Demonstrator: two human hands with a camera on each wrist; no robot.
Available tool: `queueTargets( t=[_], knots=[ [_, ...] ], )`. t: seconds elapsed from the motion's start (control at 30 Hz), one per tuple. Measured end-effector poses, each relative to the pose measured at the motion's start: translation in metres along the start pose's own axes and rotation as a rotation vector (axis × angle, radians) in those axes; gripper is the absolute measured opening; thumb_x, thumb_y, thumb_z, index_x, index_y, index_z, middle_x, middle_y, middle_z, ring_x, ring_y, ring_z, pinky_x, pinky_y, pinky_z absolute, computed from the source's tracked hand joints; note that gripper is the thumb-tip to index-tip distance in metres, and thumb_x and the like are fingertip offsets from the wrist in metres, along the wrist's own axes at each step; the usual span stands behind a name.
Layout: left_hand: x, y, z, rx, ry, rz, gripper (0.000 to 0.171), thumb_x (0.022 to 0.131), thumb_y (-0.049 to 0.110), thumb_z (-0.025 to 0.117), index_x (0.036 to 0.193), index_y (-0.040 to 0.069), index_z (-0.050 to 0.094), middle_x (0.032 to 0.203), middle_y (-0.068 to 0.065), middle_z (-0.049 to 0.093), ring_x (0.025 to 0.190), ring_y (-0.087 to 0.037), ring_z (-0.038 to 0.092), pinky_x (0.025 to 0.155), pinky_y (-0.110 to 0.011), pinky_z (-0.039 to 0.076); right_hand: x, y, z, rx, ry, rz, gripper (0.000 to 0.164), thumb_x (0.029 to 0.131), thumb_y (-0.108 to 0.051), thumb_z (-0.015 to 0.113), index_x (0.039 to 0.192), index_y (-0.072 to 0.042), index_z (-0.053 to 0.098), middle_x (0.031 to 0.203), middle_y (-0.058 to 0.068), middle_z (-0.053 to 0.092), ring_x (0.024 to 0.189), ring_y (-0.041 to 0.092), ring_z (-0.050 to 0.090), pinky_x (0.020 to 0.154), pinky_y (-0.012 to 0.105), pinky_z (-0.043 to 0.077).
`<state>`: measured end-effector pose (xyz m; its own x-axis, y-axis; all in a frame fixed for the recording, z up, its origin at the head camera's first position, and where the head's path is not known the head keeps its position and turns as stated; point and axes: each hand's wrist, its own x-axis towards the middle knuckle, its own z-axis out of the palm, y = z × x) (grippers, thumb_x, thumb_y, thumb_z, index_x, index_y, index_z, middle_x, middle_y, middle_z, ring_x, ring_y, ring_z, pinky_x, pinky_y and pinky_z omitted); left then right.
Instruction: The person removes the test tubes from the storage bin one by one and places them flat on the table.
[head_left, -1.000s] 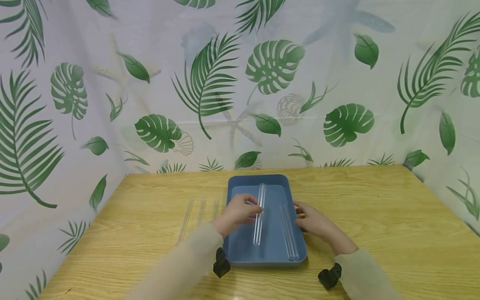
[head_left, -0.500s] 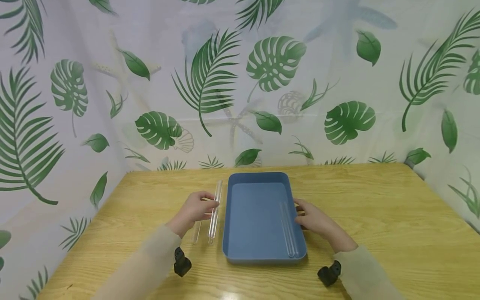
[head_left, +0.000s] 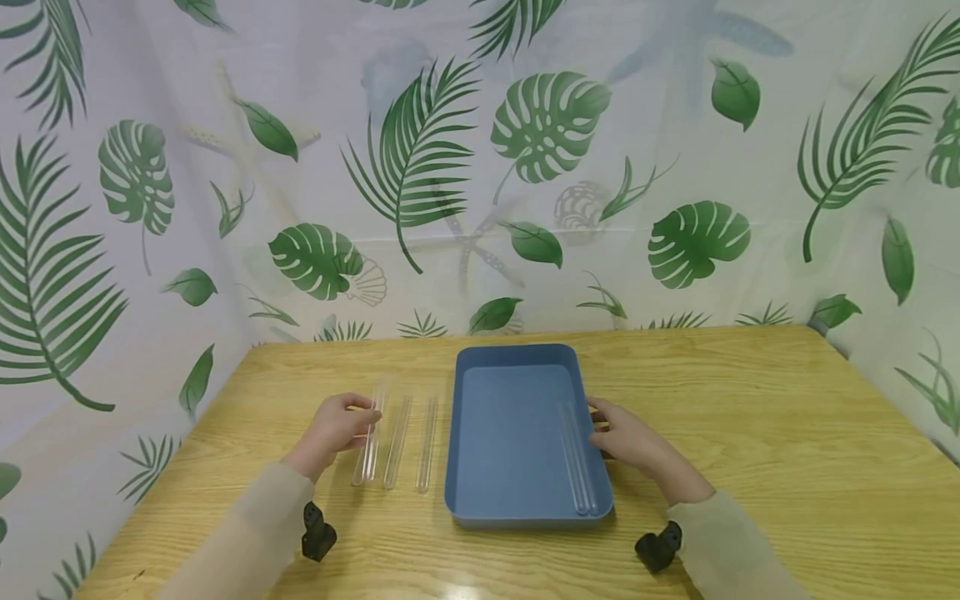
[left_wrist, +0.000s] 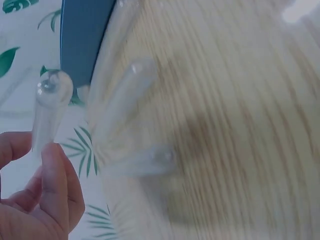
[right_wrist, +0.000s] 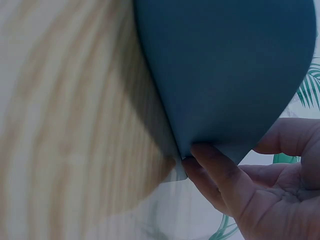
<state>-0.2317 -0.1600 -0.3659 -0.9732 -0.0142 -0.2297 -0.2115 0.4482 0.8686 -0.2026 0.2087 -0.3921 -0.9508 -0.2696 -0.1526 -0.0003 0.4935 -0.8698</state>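
My left hand (head_left: 337, 425) pinches a clear test tube (left_wrist: 48, 110) between thumb and fingers, left of the tray and close over another tube on the table. In the left wrist view its rounded end points toward the camera. Three more clear test tubes lie side by side on the table; the one nearest the tray (head_left: 427, 446) is parallel to its left wall. Inside the blue tray (head_left: 502, 442), two test tubes (head_left: 579, 467) lie together along the right side. My right hand (head_left: 626, 437) touches the tray's outer right wall with its fingertips.
The light wooden table (head_left: 750, 433) carries everything. Behind it and at both sides hangs a pale cloth (head_left: 585, 275) printed with green leaves. A small black camera (head_left: 317, 532) sits on the left wrist, another black camera (head_left: 658, 546) on the right.
A second ago my left hand held a test tube over the tray; it has moved left, out past the tray, and is now over the leftmost tubes. My right hand stays at the tray.
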Motion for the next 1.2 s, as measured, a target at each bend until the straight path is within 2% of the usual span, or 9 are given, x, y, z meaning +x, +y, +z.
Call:
queueTargets(
  t=[0.23, 0.37, 0.6, 0.87, 1.07, 1.2],
  knots=[
    [0.004, -0.013, -0.016, 0.073, 0.037, 0.005, 0.027, 0.086, 0.009, 0.055, 0.106, -0.008, 0.049, 0.100, -0.020, 0.053, 0.082, -0.024, 0.055, 0.067, -0.033, 0.049, 0.000, 0.001, 0.001, -0.011, 0.010, 0.002, 0.059, 0.083, 0.005, 0.041, 0.137, 0.006, 0.018, 0.127, 0.033, 0.032, 0.112, 0.043, 0.039, 0.078, 0.044, 0.044],
    [0.007, -0.017, -0.022, 0.102, 0.050, -0.003, 0.028, 0.085, 0.008, 0.055, 0.106, -0.008, 0.048, 0.098, -0.020, 0.052, 0.081, -0.025, 0.054, 0.069, -0.036, 0.049, 0.000, 0.000, 0.000, -0.008, 0.012, 0.002, 0.059, 0.083, 0.005, 0.041, 0.137, 0.007, 0.018, 0.127, 0.033, 0.032, 0.112, 0.043, 0.039, 0.078, 0.044, 0.044],
    [0.011, -0.021, -0.029, 0.166, 0.063, 0.002, 0.027, 0.084, 0.007, 0.055, 0.104, -0.010, 0.049, 0.089, -0.017, 0.053, 0.074, -0.021, 0.053, 0.064, -0.033, 0.048, 0.000, 0.000, -0.001, -0.008, 0.014, -0.004, 0.059, 0.082, 0.005, 0.041, 0.137, 0.007, 0.018, 0.127, 0.033, 0.033, 0.112, 0.043, 0.039, 0.078, 0.044, 0.045],
    [0.016, -0.023, -0.031, 0.270, 0.084, 0.011, 0.023, 0.082, 0.006, 0.056, 0.097, -0.011, 0.051, 0.080, -0.015, 0.054, 0.064, -0.020, 0.053, 0.057, -0.031, 0.048, 0.000, -0.001, -0.001, -0.006, 0.013, 0.000, 0.060, 0.082, 0.005, 0.041, 0.137, 0.006, 0.017, 0.127, 0.034, 0.032, 0.111, 0.043, 0.040, 0.077, 0.044, 0.045],
    [0.019, -0.025, -0.030, 0.314, 0.085, 0.030, 0.020, 0.080, 0.002, 0.056, 0.094, -0.011, 0.052, 0.077, -0.015, 0.053, 0.058, -0.019, 0.049, 0.053, -0.030, 0.045, -0.001, -0.001, -0.001, -0.006, 0.013, 0.011, 0.058, 0.083, 0.005, 0.041, 0.137, 0.007, 0.018, 0.127, 0.034, 0.032, 0.111, 0.043, 0.040, 0.078, 0.044, 0.045],
    [0.021, -0.026, -0.028, 0.345, 0.090, 0.009, 0.019, 0.080, 0.002, 0.057, 0.092, -0.011, 0.052, 0.076, -0.014, 0.054, 0.059, -0.019, 0.049, 0.053, -0.030, 0.044, -0.001, -0.001, 0.000, -0.010, 0.014, 0.015, 0.058, 0.084, 0.005, 0.041, 0.137, 0.007, 0.018, 0.127, 0.034, 0.032, 0.111, 0.043, 0.040, 0.078, 0.043, 0.045]
  ],
)
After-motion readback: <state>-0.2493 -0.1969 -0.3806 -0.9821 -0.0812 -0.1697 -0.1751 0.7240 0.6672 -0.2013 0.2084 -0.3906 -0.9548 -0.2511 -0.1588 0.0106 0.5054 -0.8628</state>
